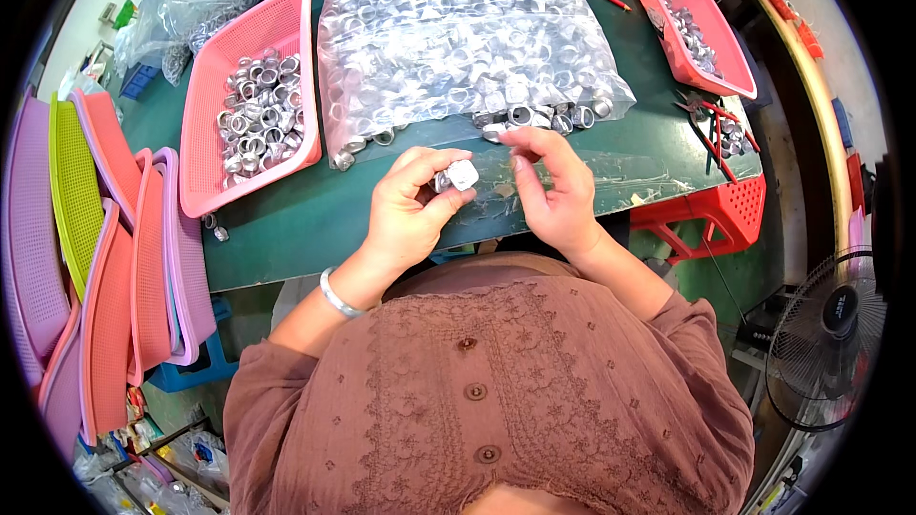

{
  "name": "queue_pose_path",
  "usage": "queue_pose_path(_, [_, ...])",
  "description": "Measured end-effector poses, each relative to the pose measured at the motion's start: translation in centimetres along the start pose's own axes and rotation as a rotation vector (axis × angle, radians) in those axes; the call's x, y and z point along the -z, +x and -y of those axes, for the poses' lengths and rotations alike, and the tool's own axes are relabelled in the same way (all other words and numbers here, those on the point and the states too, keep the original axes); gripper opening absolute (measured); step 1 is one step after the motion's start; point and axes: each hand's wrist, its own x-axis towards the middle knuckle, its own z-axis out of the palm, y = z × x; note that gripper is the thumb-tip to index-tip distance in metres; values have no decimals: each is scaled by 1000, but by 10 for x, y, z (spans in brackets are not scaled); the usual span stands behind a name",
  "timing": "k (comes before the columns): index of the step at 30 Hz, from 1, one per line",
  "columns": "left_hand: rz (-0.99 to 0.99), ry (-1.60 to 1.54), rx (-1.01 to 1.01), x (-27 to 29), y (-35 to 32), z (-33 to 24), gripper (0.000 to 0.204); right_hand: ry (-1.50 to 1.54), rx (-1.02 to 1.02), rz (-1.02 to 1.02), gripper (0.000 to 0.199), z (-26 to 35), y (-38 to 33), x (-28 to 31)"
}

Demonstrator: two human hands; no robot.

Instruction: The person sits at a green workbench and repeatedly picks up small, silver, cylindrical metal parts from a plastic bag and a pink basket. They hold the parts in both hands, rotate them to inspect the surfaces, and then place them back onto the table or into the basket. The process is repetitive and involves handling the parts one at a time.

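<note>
My left hand (408, 205) pinches silver metal rings over the near part of the table. One ring (463, 175) shows a pale, square, flat top between thumb and forefinger; at least one more ring sits behind it against the fingers. To the right, my right hand (556, 186) has its forefinger stretched to a loose ring (493, 133) at the mouth of a large clear plastic bag (458, 29). Its thumb stands apart from that finger, with no ring between them. Through the bag many similar rings show, and several spill from its near edge.
A pink basket (196, 148) of rings stands left, another pink basket (658, 0) at the far right. Pliers (695, 107) lie on the green table (277, 253) at right. Stacked baskets (107, 324) fill the left side; a red stool (735, 210) and a fan (830, 334) stand right.
</note>
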Motion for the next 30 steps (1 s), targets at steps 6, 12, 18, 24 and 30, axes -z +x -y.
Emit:
queue_pose_path(6, [-276, 131, -92, 58, 17, -20, 30, -397, 162, -4, 23, -14, 12, 9])
queue_pose_path(12, [-584, 1221, -267, 152, 46, -30, 33, -610, 207, 122, 24, -10, 21, 5])
queue_pose_path(18, [-272, 1030, -387, 87, 25, -36, 16, -735, 192, 258, 22, -8, 24, -2])
queue_pose_path(24, [-73, 1122, -93, 42, 27, 3, 34, -672, 192, 349, 15, -7, 18, -3])
queue_pose_path(30, [-106, 1280, 45, 36, 52, 15, 22, -621, 220, 306, 20, -11, 11, -4])
